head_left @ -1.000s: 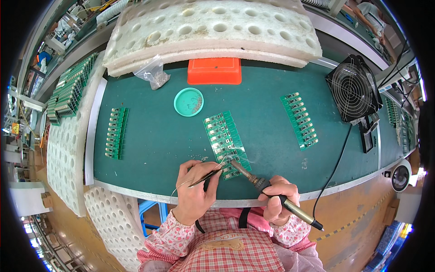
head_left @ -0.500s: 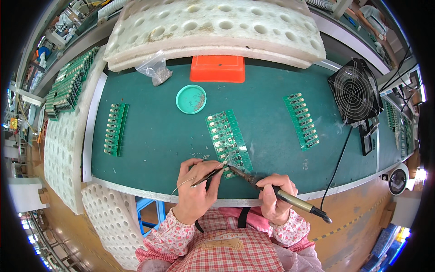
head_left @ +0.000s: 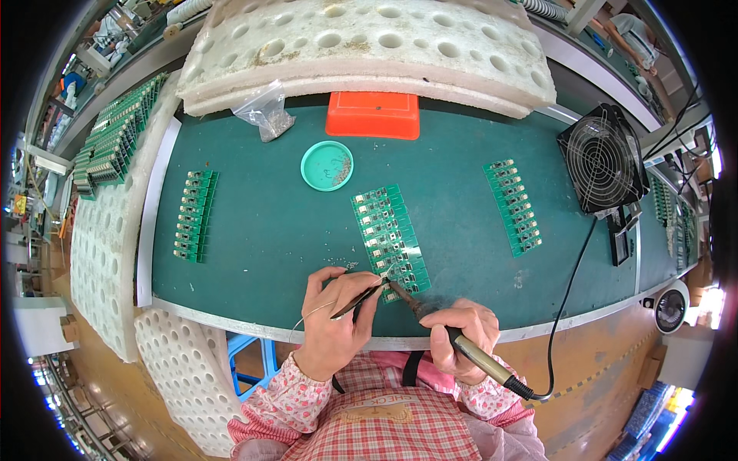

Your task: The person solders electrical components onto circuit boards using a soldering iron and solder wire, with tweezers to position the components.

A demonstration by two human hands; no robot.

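Note:
My left hand point(head_left: 336, 323) pinches dark tweezers point(head_left: 360, 299) whose tips reach the near end of a green circuit board panel point(head_left: 389, 234) lying on the green mat. A thin solder wire loops out beside that hand. My right hand point(head_left: 459, 338) grips a soldering iron point(head_left: 463, 349); its tip meets the tweezer tips at the panel's near edge. The iron's black cord point(head_left: 567, 303) runs off to the right.
A small teal dish point(head_left: 327, 165) and an orange box point(head_left: 373, 115) sit farther back, with a clear bag point(head_left: 263, 115) at their left. More green panels lie left point(head_left: 194, 215) and right point(head_left: 513, 206). A black fan point(head_left: 604, 158) stands at right. White foam trays border the mat.
Both hands stayed at the panel's near edge. The iron's handle swung a little lower and to the right, while the tweezers held their place.

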